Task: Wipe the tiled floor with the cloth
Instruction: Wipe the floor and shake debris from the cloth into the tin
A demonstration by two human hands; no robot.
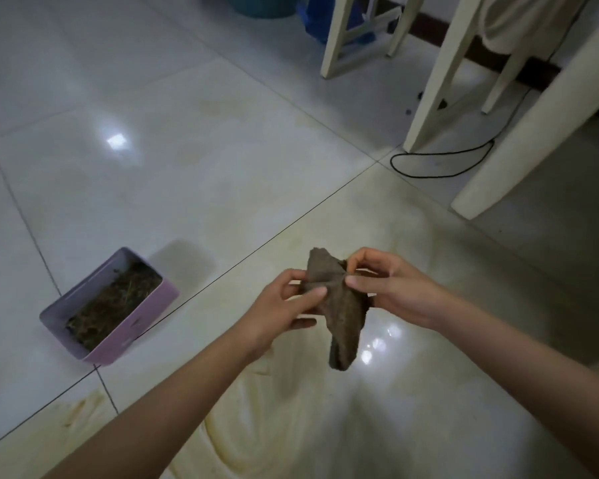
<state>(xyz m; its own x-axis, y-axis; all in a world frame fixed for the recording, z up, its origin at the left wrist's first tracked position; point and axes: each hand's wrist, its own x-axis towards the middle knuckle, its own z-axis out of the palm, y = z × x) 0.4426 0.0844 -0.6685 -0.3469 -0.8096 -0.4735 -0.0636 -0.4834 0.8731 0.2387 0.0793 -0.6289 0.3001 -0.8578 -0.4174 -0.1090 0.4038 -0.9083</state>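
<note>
Holding the cloth point(336, 305) up in the air, over the floor point(187, 150) and not touching it. Pinching its top edge from both sides: left hand point(284, 305) on one side, right hand point(391, 288) on the other, fingers point(357, 280) curled tight on it. Hangs down limp, so likely soft, floppy and light. Wet or dry: cannot tell. Probably not slippery, and will not break. Best to fold it into a thick pad, put one flat hand on top and push down. Yellow smears point(291, 426) right below to rub. Pink box point(132, 326) well off to the left.
</note>
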